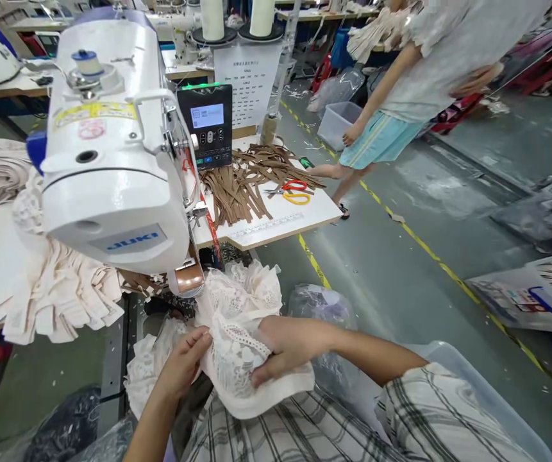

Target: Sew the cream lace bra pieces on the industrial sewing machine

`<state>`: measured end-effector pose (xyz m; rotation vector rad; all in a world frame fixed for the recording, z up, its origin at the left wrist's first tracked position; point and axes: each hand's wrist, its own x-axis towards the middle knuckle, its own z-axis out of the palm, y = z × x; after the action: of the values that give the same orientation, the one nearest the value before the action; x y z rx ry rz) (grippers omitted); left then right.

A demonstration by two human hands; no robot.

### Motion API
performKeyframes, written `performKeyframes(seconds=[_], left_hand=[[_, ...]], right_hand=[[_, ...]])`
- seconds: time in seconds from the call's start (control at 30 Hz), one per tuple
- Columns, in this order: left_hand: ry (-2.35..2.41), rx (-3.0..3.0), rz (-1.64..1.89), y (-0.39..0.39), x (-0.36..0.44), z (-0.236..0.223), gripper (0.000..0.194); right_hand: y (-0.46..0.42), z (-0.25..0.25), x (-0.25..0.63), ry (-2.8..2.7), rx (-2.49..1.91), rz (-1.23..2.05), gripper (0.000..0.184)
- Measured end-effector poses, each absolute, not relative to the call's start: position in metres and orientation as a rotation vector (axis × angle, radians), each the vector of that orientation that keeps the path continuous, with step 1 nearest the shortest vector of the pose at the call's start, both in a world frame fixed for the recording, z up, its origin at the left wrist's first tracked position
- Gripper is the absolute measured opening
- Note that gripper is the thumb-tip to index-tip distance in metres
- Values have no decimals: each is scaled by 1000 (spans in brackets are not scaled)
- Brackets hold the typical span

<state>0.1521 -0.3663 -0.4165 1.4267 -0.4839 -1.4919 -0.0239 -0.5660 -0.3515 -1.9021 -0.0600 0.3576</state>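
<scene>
Lace piece: one, cream-white (pixel 244 366), with a scalloped trim and a smooth lower band; held up over my lap, just beyond the near end of the sewing machine (pixel 112 160), its far folds bunched and rising close to the machine's end.
Left hand (pixel 184 362): thumb and fingertips nearly closed, pinching the near-left edge of the lace.
Right hand (pixel 292 343): half curled, thumb laid on the lace front; the other fingers blurred and partly lost in the folds, seemingly closed round it.
Handling, by my judgement: light pinch, even pull from both hands; lace this open would stretch or snag under a hard tug. Band best laid smooth before the folds are opened, ruffle eased outward, no layer caught under a thumb.
Risk, by my judgement: loose folds brushing the machine's end; a little slack toward my lap would guard against it.
Machine fittings: control panel (pixel 205 128), screen lit.
Table (pixel 304 224): brown strips (pixel 237 196), heaped; scissors (pixel 280 191), red and yellow handles, beside them.
Left side: pale fabric pieces (pixel 68 298), layered, hanging over an edge.
Floor: yellow tape line (pixel 417 237); clear tub (pixel 340 125) near another person (pixel 449 70), standing.
</scene>
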Motion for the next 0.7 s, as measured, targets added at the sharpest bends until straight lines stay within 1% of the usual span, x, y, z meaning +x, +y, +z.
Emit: performKeyframes(seconds=[0.07, 0.1, 0.13, 0.17, 0.2, 0.23, 0.27, 0.3, 0.33, 0.37, 0.4, 0.43, 0.5, 0.57, 0.63, 0.67, 0.7], left_hand=[[-745, 1586, -1357, -376, 149, -407, 47], [-887, 1688, -1248, -380, 146, -401, 48], [-1024, 1781, -1143, -385, 143, -395, 48], [-1151, 1850, -1060, -390, 139, -390, 47], [-1269, 1883, -1017, -395, 135, -384, 45], [-1373, 1883, -1007, -400, 132, -378, 44], [-1458, 1869, -1010, -405, 131, -373, 42], [-1512, 1862, -1007, -409, 131, -368, 42], [-1529, 1878, -987, -412, 134, -363, 42], [-1511, 1918, -950, -415, 139, -358, 45], [-1465, 1973, -895, -416, 146, -353, 47], [-1397, 2026, -838, -416, 154, -348, 49], [-1244, 2080, -762, -413, 172, -338, 49], [-1097, 2069, -745, -411, 190, -330, 39], [-943, 2064, -730, -411, 204, -326, 28], [-870, 2071, -701, -412, 209, -326, 27], [-804, 2081, -661, -414, 213, -326, 31]], right_hand=[[-582, -353, -30, -37, -1896, 542, 41], [-588, -356, -32, 22, -1954, 561, 46], [-592, -358, -32, 126, -2049, 499, 54], [-594, -362, -31, 233, -2150, 367, 69], [-594, -366, -28, 306, -2222, 200, 86], [-592, -371, -23, 311, -2242, 57, 100], [-588, -376, -18, 248, -2213, -12, 103], [-584, -380, -12, 158, -2152, -7, 95], [-580, -383, -5, 86, -2078, 33, 77], [-577, -386, 1, 63, -2009, 65, 55], [-575, -387, 8, 94, -1956, 70, 40], [-573, -386, 15, 162, -1924, 40, 37], [-574, -383, 29, 293, -1915, -86, 44], [-577, -379, 45, 326, -1941, -179, 47], [-582, -377, 61, 338, -1952, -203, 48], [-585, -376, 69, 350, -1944, -195, 48], [-587, -376, 76, 364, -1928, -180, 49]])
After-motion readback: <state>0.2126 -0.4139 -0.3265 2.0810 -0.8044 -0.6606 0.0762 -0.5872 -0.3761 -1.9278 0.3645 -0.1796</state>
